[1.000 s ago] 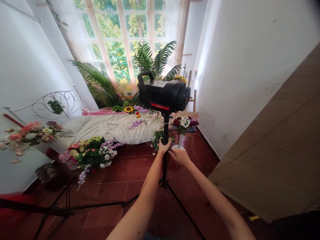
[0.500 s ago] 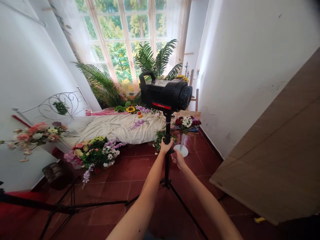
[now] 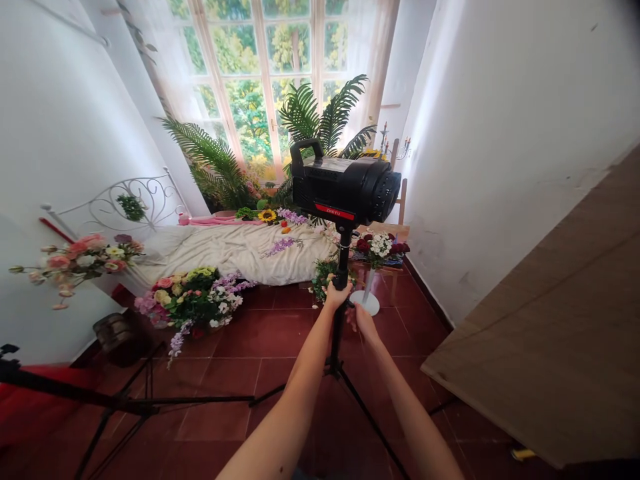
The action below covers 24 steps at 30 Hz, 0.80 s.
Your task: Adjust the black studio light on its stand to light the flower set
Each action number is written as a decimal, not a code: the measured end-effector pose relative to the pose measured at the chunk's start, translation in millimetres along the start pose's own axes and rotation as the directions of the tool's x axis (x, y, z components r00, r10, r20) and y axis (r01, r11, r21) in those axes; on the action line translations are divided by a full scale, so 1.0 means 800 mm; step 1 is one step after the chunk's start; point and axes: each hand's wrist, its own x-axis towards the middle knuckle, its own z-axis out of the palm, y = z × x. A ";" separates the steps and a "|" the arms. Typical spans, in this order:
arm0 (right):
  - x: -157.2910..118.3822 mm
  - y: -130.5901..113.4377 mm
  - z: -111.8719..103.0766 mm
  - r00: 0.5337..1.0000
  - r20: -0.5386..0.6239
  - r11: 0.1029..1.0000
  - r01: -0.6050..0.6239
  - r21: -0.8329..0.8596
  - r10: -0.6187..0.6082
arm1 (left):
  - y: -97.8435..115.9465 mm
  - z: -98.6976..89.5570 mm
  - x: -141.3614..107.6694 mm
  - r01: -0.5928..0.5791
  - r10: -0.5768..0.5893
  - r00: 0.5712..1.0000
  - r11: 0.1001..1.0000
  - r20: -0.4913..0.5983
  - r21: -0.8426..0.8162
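Observation:
A black studio light with a top handle and a red label sits on a black light stand. My left hand is wrapped round the stand's pole below the light. Just below and to the right, my right hand has its fingers curled at a small tightening knob on the pole. The fingertips are partly hidden there. Lower down, the stand's legs spread over the red tiled floor.
Beyond the stand lies a bed with a cream blanket and flowers. A flower arrangement stands at its near side. Another black stand reaches in from the left. A large brown panel leans at right, and a white-based flower stand is behind my hands.
The view has shifted slightly, so the scene sits further right. My left hand keeps its hold on the pole, while the right hand's fingers have turned a little at the knob.

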 end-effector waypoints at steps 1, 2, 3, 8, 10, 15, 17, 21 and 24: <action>-0.004 -0.005 -0.005 0.990 -0.066 0.966 0.104 -0.239 -0.122 | -0.003 0.001 0.003 -0.008 0.008 1.000 1.000 0.011 -0.004; -0.008 -0.011 -0.011 0.965 -0.083 0.866 0.183 -0.466 -0.248 | -0.007 0.002 0.006 -0.017 0.018 1.000 1.000 0.022 -0.007; -0.013 -0.018 -0.015 0.935 -0.051 0.722 0.235 -0.651 -0.350 | -0.010 0.003 0.009 -0.026 0.026 0.999 1.000 0.031 -0.011; -0.023 -0.050 -0.023 0.843 0.305 0.078 0.376 -0.924 -0.443 | -0.029 0.007 0.021 -0.069 0.071 0.996 0.997 0.054 -0.034; -0.019 -0.053 -0.021 0.798 0.401 -0.057 0.423 -0.905 -0.449 | -0.037 0.008 0.026 -0.105 0.107 0.992 0.994 0.064 -0.030; 0.003 -0.044 -0.023 0.702 0.541 -0.198 0.513 -0.835 -0.463 | -0.050 0.008 0.032 -0.175 0.173 0.980 0.985 0.095 0.012; 0.010 -0.039 -0.026 0.677 0.566 -0.185 0.551 -0.813 -0.471 | -0.051 0.005 0.029 -0.171 0.167 0.981 0.985 0.097 0.033; 0.014 -0.025 -0.026 0.679 0.507 -0.067 0.562 -0.824 -0.531 | -0.060 -0.011 0.009 -0.231 0.226 0.969 0.972 0.099 0.037; 0.010 -0.009 -0.019 0.699 0.423 0.011 0.524 -0.851 -0.576 | -0.097 -0.039 -0.018 -0.253 0.257 0.963 0.966 0.075 -0.059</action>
